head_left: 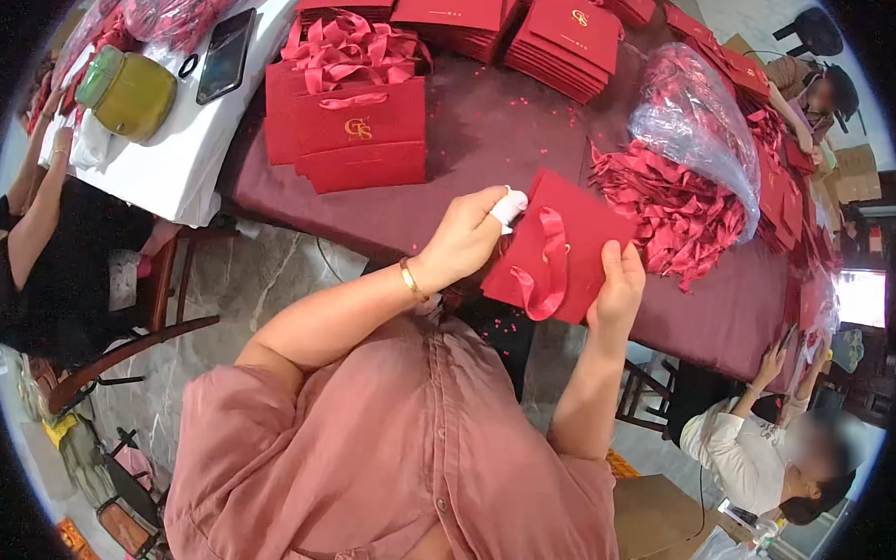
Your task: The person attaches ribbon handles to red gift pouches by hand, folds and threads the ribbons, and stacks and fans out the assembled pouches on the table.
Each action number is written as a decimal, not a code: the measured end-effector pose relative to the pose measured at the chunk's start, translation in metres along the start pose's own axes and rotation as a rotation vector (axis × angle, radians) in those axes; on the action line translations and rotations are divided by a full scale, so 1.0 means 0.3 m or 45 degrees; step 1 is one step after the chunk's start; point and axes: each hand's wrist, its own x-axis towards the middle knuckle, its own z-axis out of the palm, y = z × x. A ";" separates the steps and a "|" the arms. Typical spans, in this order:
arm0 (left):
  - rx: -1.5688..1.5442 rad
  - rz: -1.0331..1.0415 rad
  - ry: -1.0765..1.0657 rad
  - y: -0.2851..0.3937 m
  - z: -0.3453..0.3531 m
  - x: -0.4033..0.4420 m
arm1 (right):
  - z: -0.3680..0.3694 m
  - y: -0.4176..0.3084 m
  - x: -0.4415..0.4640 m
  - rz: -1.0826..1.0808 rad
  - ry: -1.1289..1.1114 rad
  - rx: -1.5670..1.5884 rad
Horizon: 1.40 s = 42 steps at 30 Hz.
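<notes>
A red paper gift bag (589,247) with a pink-red ribbon handle (547,283) is held tilted over the front edge of the table. My left hand (466,233), with white wrapping on one digit, grips its left side; the fingers behind it are hidden. At the opposite side, my right hand (618,284) pinches the bag with the thumb on the front face. The ribbon hangs in a loop across that face. Close by on the right lies a heap of loose red ribbons (668,204), spilling from a clear plastic bag (696,106).
Finished-looking red bags with ribbon handles (360,124) stand on the dark red tablecloth (472,157). Stacked flat red bags (565,42) line the back. A white table (201,143) at left bears a phone (227,55) and a green-lidded jar (129,93). Other people sit on both sides.
</notes>
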 end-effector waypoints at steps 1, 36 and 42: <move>-0.003 0.002 -0.004 0.003 0.001 0.002 | 0.001 -0.008 -0.005 0.080 0.005 0.082; 1.233 0.347 -0.252 0.007 -0.115 0.060 | -0.470 -0.126 0.094 -1.005 0.379 -1.951; 1.238 0.397 -0.151 0.017 -0.099 0.057 | -0.484 -0.112 0.095 -1.028 0.149 -2.068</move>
